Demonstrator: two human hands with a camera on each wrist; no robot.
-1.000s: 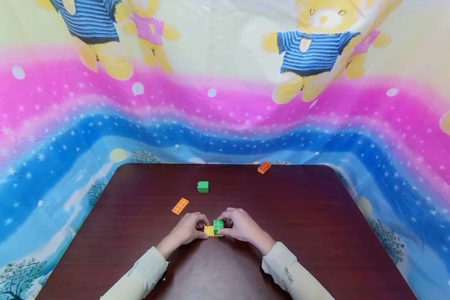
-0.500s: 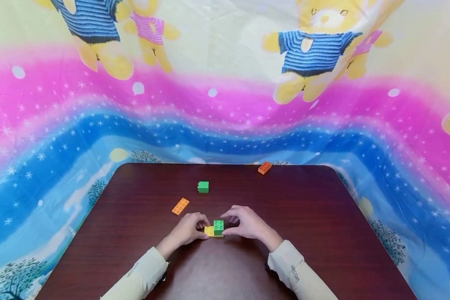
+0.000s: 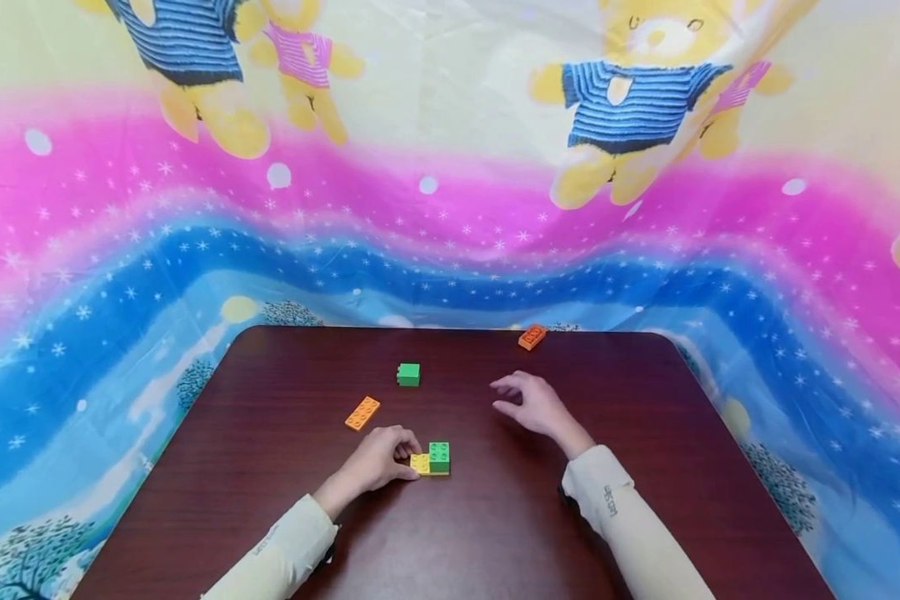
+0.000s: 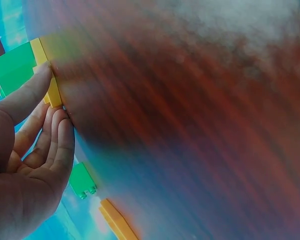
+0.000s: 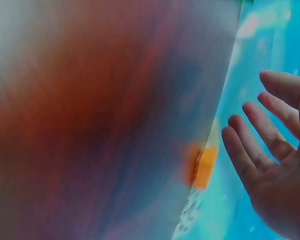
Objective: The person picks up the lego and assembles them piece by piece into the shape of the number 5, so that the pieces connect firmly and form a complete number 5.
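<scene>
My left hand (image 3: pixel 377 460) pinches the left end of a flat yellow toy building brick (image 3: pixel 419 464) on the table. On that brick's right half sits a green building brick (image 3: pixel 438 457) with studs on top. In the left wrist view, thumb and fingers hold the yellow brick (image 4: pixel 55 94), the green brick (image 4: pixel 15 70) attached to it. My right hand (image 3: pixel 540 407) is apart from every brick, over the table's right side, fingers extended and spread. The right wrist view shows this hand (image 5: pixel 275 192) holding nothing, with an orange brick (image 5: pixel 206 167) beyond it.
A second green brick (image 3: pixel 408 375) lies on its side beyond the left hand, its studs facing left. Nearer is a flat orange brick (image 3: pixel 363 413). Another orange brick (image 3: pixel 532 337) lies near the far edge of the dark wooden table (image 3: pixel 645 467). A printed cloth (image 3: pixel 450 217) hangs behind.
My right hand has let go of the green brick and moved away to the right and farther back. The left hand still holds the yellow brick in the same place.
</scene>
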